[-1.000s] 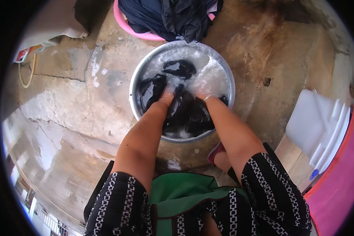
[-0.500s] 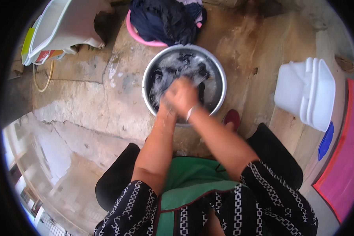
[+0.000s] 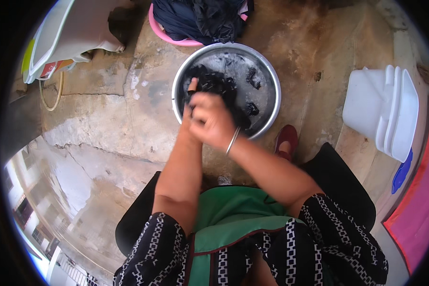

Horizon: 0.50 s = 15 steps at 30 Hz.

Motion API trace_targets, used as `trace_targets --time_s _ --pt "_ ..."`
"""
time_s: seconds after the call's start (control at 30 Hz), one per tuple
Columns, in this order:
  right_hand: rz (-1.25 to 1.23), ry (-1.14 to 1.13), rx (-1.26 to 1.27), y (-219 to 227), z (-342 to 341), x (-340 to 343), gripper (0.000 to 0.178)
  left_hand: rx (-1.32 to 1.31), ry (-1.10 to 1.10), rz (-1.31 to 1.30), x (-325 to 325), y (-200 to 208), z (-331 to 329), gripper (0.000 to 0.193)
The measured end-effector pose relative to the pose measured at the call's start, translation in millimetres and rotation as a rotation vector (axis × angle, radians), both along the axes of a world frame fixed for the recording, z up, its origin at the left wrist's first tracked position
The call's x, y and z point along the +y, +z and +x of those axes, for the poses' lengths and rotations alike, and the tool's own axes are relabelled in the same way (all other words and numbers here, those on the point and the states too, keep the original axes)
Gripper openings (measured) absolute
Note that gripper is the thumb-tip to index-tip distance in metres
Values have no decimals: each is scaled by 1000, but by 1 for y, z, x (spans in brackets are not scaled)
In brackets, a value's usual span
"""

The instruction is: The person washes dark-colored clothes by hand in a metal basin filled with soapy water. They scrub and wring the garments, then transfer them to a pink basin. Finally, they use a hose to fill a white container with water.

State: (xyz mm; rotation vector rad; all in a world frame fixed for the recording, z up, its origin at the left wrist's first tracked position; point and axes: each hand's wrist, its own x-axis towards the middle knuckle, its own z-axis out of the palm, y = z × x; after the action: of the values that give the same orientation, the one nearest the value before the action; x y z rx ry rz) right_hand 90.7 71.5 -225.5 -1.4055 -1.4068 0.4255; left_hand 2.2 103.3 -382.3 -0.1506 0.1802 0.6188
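Our curled right hand (image 3: 212, 120) partly hides our left hand (image 3: 186, 117); we cannot tell either's grip above black cloth (image 3: 213, 85) in a metal basin (image 3: 277, 90), pink tub (image 3: 159, 27) beyond, white containers (image 3: 367, 102) rightward.

With twelve at the top of the view, we are looking down into a round, silvery metal basin (image 3: 278, 91), which is sitting upright and holding greyish, sudsy water (image 3: 240, 93). In it we are seeing wet black cloth (image 3: 217, 85), glossy and crumpled, its main heap spreading from the basin's ten o'clock side across the middle toward five. Two small dark folds (image 3: 253, 77) are poking up too, one at two o'clock, apart from the heap, and one at four, close beside it; we are finding no way to tell whether they are joining it underwater.
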Motion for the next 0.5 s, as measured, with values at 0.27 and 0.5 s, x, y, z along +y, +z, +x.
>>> trace_targets --time_s 0.27,0.5 --pt "-640 -260 148 -68 55 35 13 806 -78 290 -6 133 40 32" --pt "-484 -217 109 -42 45 21 18 790 -84 68 2 69 38 32"
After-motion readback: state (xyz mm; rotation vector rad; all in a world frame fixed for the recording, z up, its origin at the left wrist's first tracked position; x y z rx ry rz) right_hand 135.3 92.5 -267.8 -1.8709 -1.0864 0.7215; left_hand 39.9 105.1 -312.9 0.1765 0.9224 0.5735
